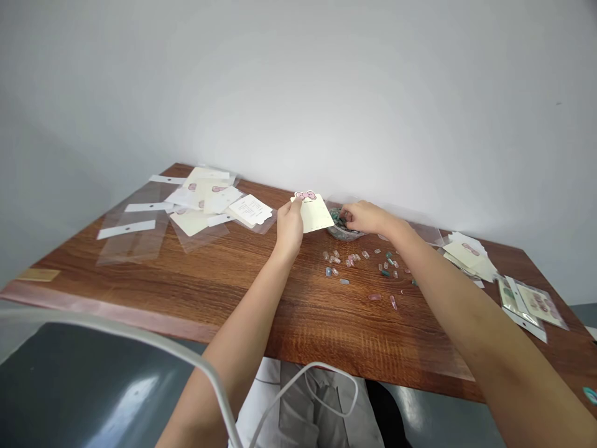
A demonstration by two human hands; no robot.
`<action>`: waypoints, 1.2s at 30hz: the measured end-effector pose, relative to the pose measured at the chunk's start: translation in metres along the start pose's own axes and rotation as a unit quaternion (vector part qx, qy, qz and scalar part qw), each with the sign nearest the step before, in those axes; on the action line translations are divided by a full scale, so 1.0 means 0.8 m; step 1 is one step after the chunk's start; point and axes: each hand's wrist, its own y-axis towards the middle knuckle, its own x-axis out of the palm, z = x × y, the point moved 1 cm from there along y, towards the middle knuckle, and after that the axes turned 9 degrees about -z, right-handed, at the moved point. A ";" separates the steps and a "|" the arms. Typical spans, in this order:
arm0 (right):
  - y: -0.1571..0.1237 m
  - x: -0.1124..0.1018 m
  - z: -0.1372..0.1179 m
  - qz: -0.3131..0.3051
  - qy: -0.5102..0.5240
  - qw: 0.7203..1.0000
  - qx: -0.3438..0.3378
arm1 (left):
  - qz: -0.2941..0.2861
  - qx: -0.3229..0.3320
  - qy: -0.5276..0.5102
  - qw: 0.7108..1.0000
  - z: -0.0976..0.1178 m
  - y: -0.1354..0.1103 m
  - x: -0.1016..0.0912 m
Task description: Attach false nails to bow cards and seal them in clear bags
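Note:
My left hand (290,225) pinches a cream card (317,214) with a pink bow printed at its top, held up above the table. To its right, my right hand (364,216) reaches into a clear plastic bowl (342,234) of green and dark press-on nails. Its fingertips are bent down among the nails, and whether they grip one is hidden. In front of the bowl, several loose press-on nails (352,259) in pink, clear and teal lie scattered on the wood.
Clear plastic bags (133,233) with white header strips and bow cards (191,221) spread over the left of the wooden table (224,267). White cards (252,210) lie nearer the middle. More cards (471,255) and filled packets (522,305) sit at the right. A white cable (186,351) loops across the foreground.

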 end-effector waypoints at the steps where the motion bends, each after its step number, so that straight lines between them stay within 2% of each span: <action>1: -0.001 -0.001 -0.001 -0.002 0.004 1.000 0.002 | 0.000 -0.001 0.000 1.000 0.001 0.000 0.000; 11: 0.001 -0.002 -0.021 -0.003 -0.015 1.000 0.022 | 0.011 -0.010 0.010 1.000 0.005 -0.003 0.001; 21: 0.006 0.004 -0.015 0.014 -0.014 1.000 0.006 | 0.008 0.003 0.008 1.000 0.000 0.002 -0.001; 26: 0.000 -0.001 -0.009 0.033 0.017 0.999 0.002 | 0.000 0.003 -0.007 1.000 0.000 0.002 -0.001; 31: -0.020 -0.014 -0.012 0.056 0.056 0.997 0.001 | 0.009 0.011 0.007 1.000 0.002 0.000 0.000; 36: -0.049 -0.020 -0.014 0.091 0.177 0.980 0.001 | -0.003 0.013 -0.011 1.000 -0.002 0.002 -0.001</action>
